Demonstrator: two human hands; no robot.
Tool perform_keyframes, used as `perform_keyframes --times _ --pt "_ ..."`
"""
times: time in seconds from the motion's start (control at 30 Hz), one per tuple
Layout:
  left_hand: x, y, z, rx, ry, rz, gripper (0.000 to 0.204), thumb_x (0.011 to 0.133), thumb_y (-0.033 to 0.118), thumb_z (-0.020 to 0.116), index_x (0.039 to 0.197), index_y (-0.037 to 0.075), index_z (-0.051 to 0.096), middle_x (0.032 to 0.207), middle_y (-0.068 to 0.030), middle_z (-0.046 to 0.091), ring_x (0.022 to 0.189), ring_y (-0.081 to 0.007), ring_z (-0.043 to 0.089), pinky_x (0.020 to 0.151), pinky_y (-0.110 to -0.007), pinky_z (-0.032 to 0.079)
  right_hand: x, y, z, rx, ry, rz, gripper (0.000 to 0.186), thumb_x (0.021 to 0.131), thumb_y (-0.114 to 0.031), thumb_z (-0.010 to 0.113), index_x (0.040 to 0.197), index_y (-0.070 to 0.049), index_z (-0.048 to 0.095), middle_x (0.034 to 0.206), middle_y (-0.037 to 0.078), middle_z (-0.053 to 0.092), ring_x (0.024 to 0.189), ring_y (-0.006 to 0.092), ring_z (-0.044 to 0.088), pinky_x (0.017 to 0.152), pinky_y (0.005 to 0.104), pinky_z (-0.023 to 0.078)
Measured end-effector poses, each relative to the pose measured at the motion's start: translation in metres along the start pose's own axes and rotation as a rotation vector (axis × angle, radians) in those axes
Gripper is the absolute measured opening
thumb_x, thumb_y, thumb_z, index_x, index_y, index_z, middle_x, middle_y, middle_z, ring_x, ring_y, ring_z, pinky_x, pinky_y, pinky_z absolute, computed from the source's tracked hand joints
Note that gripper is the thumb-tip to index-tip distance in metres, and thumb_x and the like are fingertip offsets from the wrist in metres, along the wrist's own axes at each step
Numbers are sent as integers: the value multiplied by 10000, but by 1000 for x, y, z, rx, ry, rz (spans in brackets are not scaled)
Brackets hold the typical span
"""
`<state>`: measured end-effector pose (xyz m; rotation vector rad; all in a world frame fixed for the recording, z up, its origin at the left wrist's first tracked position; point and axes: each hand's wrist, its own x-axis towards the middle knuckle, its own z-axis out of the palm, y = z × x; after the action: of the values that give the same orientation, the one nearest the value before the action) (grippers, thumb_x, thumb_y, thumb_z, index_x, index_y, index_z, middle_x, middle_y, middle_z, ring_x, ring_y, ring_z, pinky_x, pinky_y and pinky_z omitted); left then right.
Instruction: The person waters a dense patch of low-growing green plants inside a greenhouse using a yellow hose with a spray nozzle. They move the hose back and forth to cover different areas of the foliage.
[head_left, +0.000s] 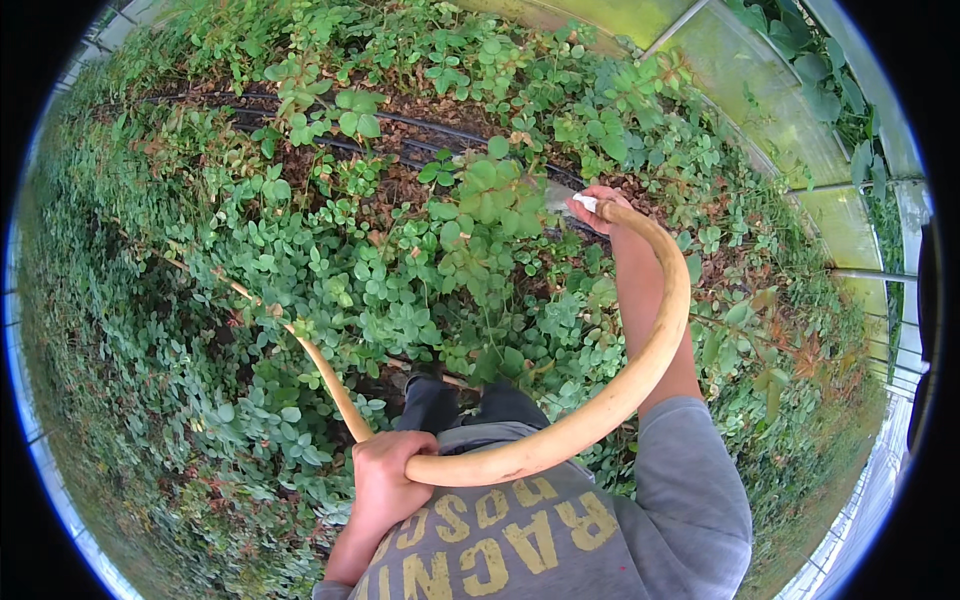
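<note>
Left hand (385,478) closed around the long tan rubber hose (655,340) near the waist; right hand (600,205) gripping its far end with the small white nozzle (585,203), held out over the leafy green plants (480,200). Best done keeping the loop loose, unkinked. Beyond the right hand, black drip lines (420,130) on brown soil; further right, translucent greenhouse wall (780,120).

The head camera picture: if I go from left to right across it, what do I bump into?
Low green plants → the hose trailing off into them → the left hand gripping the hose → the right hand at the hose's white tip → the clear greenhouse wall.
</note>
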<state>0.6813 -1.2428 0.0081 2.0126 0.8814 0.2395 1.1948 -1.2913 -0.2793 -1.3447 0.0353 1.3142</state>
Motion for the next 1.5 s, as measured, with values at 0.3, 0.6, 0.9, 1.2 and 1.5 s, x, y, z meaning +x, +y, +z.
perform_keyframes --times 0.3,0.6,0.9,1.2,1.5 --pt "-11 -1 22 17 -11 -10 154 590 -54 674 704 39 630 654 -91 641 601 -269 633 558 -329 481 -32 12 -41 216 244 -184 269 874 147 428 1069 -3 537 1020 209 605 881 363 676 722 383 630" --pt "-30 1 29 -11 116 -77 172 569 -45 654 705 48 609 638 -80 626 592 -271 626 554 -341 480 1 0 -4 509 137 64 243 818 171 458 1034 62 487 1056 253 546 964 396 636 722 333 631" --pt "-59 26 47 51 254 46 179 546 -19 688 675 64 597 607 -62 607 569 -262 611 540 -351 460 -18 -49 28 492 -117 306 217 841 73 507 1043 104 437 994 256 563 811 298 642 580 284 594" --pt "-97 16 59 41 398 43 180 529 20 709 661 76 602 597 -46 612 568 -259 614 540 -352 455 -40 -62 54 22 152 126 333 850 -51 547 1084 147 417 908 230 587 706 249 647 463 245 566" --pt "-93 -1 49 -135 384 47 186 529 13 708 649 74 580 577 -51 586 544 -256 600 530 -339 446 -102 -90 78 -254 243 218 194 873 -78 565 1035 25 539 844 177 646 643 172 655 409 201 512"
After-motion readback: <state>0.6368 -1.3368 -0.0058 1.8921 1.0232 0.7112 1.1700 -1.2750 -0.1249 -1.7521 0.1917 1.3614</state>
